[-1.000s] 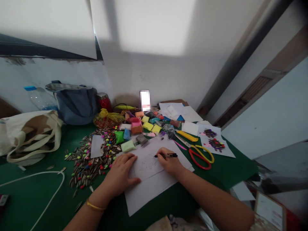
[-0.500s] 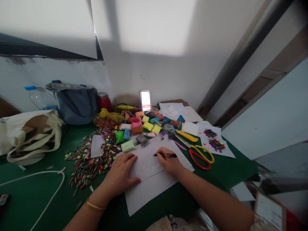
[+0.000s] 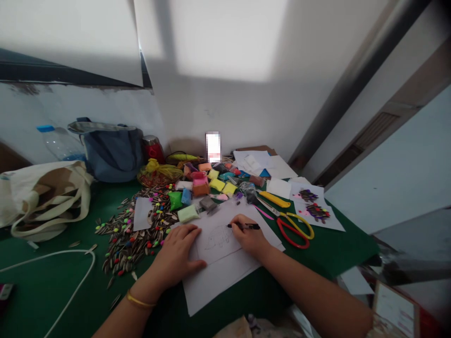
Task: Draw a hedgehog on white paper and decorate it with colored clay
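My right hand (image 3: 247,234) grips a black pen (image 3: 249,226), its tip at the upper right of a thin line drawing (image 3: 217,238) that looks like an animal. The drawing is on a white sheet of paper (image 3: 218,274), with other sheets under it. My left hand (image 3: 182,251) lies flat on the paper's left side, fingers stretched and thumb apart, holding nothing. Left of that hand spreads a pile of sunflower seeds (image 3: 123,251) mixed with small coloured balls. Just beyond the paper sit several packets of coloured clay (image 3: 188,213).
Scissors (image 3: 294,227) with red and yellow handles and a yellow utility knife (image 3: 275,198) lie to the right, near decorated paper (image 3: 331,219). At the back stand a phone (image 3: 213,148), a red flask (image 3: 153,149) and a blue bag (image 3: 112,152). A white cable (image 3: 75,291) crosses the left.
The pen and my right hand have shifted slightly to the right. More of the drawing's upper outline shows. My left hand stays in place.
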Demonstrator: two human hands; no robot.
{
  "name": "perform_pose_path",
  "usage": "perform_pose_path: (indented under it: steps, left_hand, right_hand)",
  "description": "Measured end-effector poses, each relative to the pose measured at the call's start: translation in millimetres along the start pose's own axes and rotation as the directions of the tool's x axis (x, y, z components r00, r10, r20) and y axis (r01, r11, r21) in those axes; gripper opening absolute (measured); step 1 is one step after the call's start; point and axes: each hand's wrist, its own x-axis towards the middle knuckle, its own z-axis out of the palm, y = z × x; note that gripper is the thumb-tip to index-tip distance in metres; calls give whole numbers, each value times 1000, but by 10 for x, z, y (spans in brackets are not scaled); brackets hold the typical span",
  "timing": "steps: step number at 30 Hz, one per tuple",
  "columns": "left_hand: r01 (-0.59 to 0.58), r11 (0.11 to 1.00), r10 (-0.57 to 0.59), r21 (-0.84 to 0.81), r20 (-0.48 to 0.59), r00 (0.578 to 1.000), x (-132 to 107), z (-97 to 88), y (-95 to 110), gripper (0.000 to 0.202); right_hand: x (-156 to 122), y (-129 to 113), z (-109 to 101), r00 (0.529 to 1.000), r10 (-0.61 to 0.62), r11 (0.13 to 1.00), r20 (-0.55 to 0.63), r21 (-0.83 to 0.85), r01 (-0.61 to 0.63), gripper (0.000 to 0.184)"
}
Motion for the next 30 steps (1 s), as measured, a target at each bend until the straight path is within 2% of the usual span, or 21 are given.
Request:
perform_pose_path:
  steps: [11,17,24,30]
  left_hand:
    - [6,1000,-7,23,23,1000,6,-33,33,78]
    - [8,1000,-8,13,11,1000,-3,-27,23,77]
    - [0,1000,0,12,9,1000,-5,-5,5,77]
    - [-4,1000,4,5,1,1000,-7,0,-9,78]
  right_hand:
    - [15,52,10,999,-22,1000,-42,-12,21,13]
    - [4,3,6,1000,-2,1000,3,-25,2,13]
    - [28,57,-22,999,22,998,-31,51,-20,12]
    - [34,67,-41,999,33,999,-19,1,-33,11]
